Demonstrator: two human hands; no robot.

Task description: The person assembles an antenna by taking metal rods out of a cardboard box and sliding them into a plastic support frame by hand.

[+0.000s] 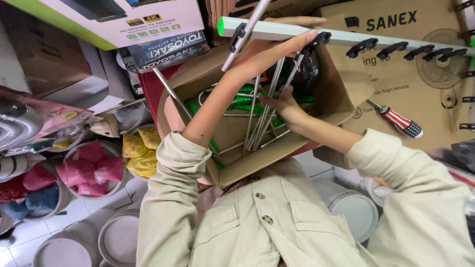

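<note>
My left hand (277,49) is closed around a long white bar (341,37) that has a green end cap (220,25) and a row of black clips. The bar stretches to the right above an open cardboard box (232,168) resting on my lap. Thin metal rods (264,106) and green plastic parts (242,101) lie inside the box. My right hand (284,106) reaches into it, fingers around the bundle of rods. Another metal rod (245,32) crosses the bar's left end. Both arms are in beige jacket sleeves.
A screwdriver (401,121) with a red and white striped handle lies on a large cardboard carton (396,74) at the right. Tubs of pink bags (91,168) and yellow bags (141,151) stand at the left. White lidded buckets (354,207) sit on the tiled floor.
</note>
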